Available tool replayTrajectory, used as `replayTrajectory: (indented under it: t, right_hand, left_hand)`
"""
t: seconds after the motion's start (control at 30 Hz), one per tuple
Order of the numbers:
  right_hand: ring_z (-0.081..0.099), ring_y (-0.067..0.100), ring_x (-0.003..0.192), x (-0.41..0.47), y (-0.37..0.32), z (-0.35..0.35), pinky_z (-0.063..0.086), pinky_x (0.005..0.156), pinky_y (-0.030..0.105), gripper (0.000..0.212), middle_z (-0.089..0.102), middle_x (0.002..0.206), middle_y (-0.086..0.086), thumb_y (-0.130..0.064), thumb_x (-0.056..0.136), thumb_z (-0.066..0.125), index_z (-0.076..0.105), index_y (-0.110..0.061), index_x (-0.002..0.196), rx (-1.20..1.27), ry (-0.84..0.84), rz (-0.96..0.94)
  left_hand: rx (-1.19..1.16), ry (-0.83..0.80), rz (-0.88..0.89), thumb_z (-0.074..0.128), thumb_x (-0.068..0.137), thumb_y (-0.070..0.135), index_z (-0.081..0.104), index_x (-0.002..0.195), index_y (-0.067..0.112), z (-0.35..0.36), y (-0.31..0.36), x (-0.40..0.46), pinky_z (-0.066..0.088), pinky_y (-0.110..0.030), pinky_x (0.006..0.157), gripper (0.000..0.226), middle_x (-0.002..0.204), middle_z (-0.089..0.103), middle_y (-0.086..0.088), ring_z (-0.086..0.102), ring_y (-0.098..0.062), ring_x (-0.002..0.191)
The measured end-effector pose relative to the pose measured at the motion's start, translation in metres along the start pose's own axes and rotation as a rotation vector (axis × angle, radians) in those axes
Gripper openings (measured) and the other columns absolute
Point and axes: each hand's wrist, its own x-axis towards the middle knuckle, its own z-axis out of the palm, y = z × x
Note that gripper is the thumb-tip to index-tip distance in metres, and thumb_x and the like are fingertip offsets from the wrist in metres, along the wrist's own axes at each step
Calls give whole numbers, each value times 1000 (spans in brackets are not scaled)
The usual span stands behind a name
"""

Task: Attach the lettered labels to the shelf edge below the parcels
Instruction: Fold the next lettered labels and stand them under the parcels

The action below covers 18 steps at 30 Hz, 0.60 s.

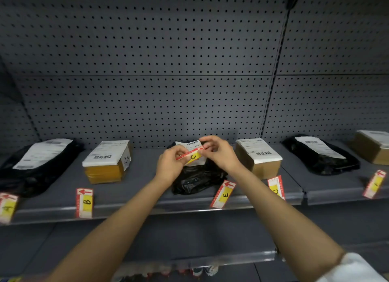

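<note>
Nearest, labels A (7,207), B (84,202), E (223,194) and D (276,187) are sitting along the grey shelf edge (147,208). Above it, the left hand (169,166) and right hand (219,151) are both pinching the C label (192,154), holding it in front of a black bag parcel (195,178). Behind, cardboard parcels (107,161) are lying against the pegboard (147,71).

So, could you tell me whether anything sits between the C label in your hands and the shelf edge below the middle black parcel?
Nothing visible does. Both hands, left hand and right hand, hold the C label above the black parcel; the shelf edge below it is bare between the B label and E label.
</note>
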Motion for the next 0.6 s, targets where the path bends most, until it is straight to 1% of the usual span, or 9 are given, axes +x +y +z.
replayTrajectory:
  t: [0.1,0.17,0.2,0.27,0.33,0.4,0.47,0.53,0.6]
  right_hand:
    - [64,17,87,-20,-10,1,48,86,31,20,71,92,7,-15,77,74,67,-12,95,-45,-107,-10]
    - [65,16,86,-36,-12,3,49,85,34,13,72,91,5,-17,79,72,67,-11,90,-50,-102,-45]
    - [65,16,85,-45,-13,3,50,84,34,11,72,90,4,-17,80,71,67,-12,89,-54,-82,-60]
    - [66,18,85,-60,-14,0,50,82,34,10,72,90,4,-19,83,69,66,-13,90,-93,-34,-76]
    - [65,19,86,-77,-11,-5,50,80,33,12,72,91,4,-20,84,67,67,-13,94,-124,-6,-64]
    - [65,18,86,-92,-5,-8,50,80,33,14,71,92,3,-20,85,66,66,-12,96,-152,6,-45]
    - [65,19,88,-104,0,-10,50,81,35,16,71,95,6,-20,84,67,66,-11,98,-191,6,-13]
    - [65,20,90,-111,2,-10,51,82,37,17,71,98,8,-20,85,66,65,-11,99,-228,1,0]
    - [65,21,92,-115,2,-9,52,83,39,17,71,100,9,-20,85,65,64,-12,100,-254,0,0]
  left_hand:
    - [-160,-26,14,70,76,0,63,78,15,-11,10,-23,46,-30,75,16,76,62,0,56,-8,71]
    - [-153,-34,31,71,75,2,62,78,18,-13,13,-41,47,-31,75,18,74,61,4,55,-9,71]
    - [-110,-20,42,72,74,5,62,79,18,-13,12,-52,47,-31,73,18,76,60,4,55,-10,72]
    - [90,68,74,74,73,15,62,85,20,-12,7,-73,45,-28,69,18,82,57,5,53,-10,77]
    - [272,137,65,75,73,21,60,87,23,-12,-2,-94,44,-27,68,21,89,54,5,52,-11,84]
    - [351,118,59,75,72,21,60,88,23,-8,-13,-113,46,-30,72,22,92,55,4,53,-15,90]
    - [417,57,88,75,71,21,61,91,22,0,-20,-127,47,-34,79,25,97,58,0,54,-19,95]
    - [471,29,118,76,71,22,61,97,22,8,-21,-136,43,-35,86,30,102,59,-1,52,-21,99]
    - [502,35,129,75,71,23,60,102,23,13,-21,-139,39,-34,89,34,106,57,-1,50,-21,102]
